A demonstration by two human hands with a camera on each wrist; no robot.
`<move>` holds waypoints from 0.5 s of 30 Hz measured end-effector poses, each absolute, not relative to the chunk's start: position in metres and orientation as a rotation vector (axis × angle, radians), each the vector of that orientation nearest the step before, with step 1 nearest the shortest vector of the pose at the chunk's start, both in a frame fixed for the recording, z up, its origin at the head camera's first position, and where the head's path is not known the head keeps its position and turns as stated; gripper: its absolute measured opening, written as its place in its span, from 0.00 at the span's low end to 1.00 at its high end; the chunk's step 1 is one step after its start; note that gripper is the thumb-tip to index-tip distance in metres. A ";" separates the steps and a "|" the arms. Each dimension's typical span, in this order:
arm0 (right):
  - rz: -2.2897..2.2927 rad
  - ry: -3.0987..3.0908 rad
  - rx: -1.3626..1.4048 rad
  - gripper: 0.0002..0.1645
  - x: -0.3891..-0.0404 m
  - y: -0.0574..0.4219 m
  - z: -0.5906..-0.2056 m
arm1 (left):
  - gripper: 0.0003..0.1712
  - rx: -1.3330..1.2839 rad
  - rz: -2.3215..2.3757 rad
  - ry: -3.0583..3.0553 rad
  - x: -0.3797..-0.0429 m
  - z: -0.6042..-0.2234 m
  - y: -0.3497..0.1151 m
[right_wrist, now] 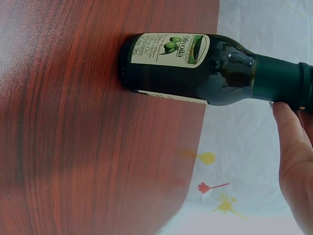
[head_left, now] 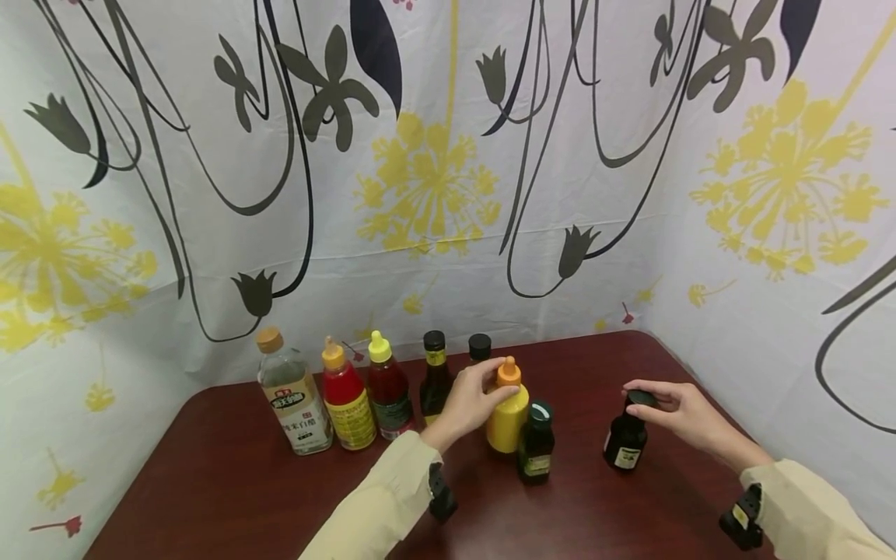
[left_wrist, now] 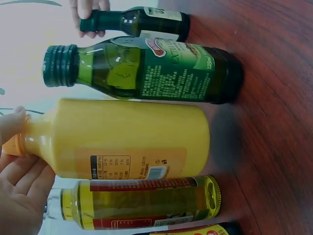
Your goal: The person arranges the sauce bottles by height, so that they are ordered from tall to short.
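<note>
My left hand (head_left: 472,400) holds a yellow squeeze bottle (head_left: 506,424) by its orange cap, thumb and fingers on either side. Whether its base touches the table cannot be told. Just to the right of it stands a small green olive oil bottle (left_wrist: 171,71) with a dark green cap, not held. Farther right, my right hand (head_left: 682,412) pinches the top of a dark olive oil bottle (right_wrist: 168,54). That bottle is upright, and its label shows olives in the right wrist view.
Left of my left hand stand a clear vinegar bottle (head_left: 294,404), two red sauce bottles (head_left: 350,408) and a dark bottle with a black cap (head_left: 434,385). Another black-capped bottle (head_left: 480,348) is partly hidden behind the hand. A patterned cloth (head_left: 420,295) hangs behind the table (head_left: 231,498).
</note>
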State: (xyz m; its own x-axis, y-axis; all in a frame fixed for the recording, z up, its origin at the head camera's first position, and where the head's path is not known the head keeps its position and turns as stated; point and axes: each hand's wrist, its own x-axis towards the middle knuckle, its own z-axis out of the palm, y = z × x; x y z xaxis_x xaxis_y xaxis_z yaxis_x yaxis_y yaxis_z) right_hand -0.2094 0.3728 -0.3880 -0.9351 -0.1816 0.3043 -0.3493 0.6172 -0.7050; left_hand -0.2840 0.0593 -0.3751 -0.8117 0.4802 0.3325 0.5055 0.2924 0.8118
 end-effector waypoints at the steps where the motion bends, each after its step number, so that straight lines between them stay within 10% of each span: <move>1: 1.223 -2.643 0.431 0.20 -0.209 0.373 -0.388 | 0.27 -0.958 -1.581 -2.507 -0.285 -0.375 0.061; 15: 1.213 -2.626 0.477 0.19 -0.210 0.373 -0.388 | 0.24 -0.892 -1.602 -2.444 -0.298 -0.382 0.089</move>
State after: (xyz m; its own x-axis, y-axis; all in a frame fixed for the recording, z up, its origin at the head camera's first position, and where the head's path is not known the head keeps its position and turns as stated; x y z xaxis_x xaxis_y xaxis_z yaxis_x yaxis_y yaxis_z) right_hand -0.2103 0.3728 -0.3880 -0.9256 -0.2021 0.3201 -0.3748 0.6089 -0.6991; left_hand -0.2984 0.0889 -0.3820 -0.8260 0.4210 0.3747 0.5116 0.2811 0.8120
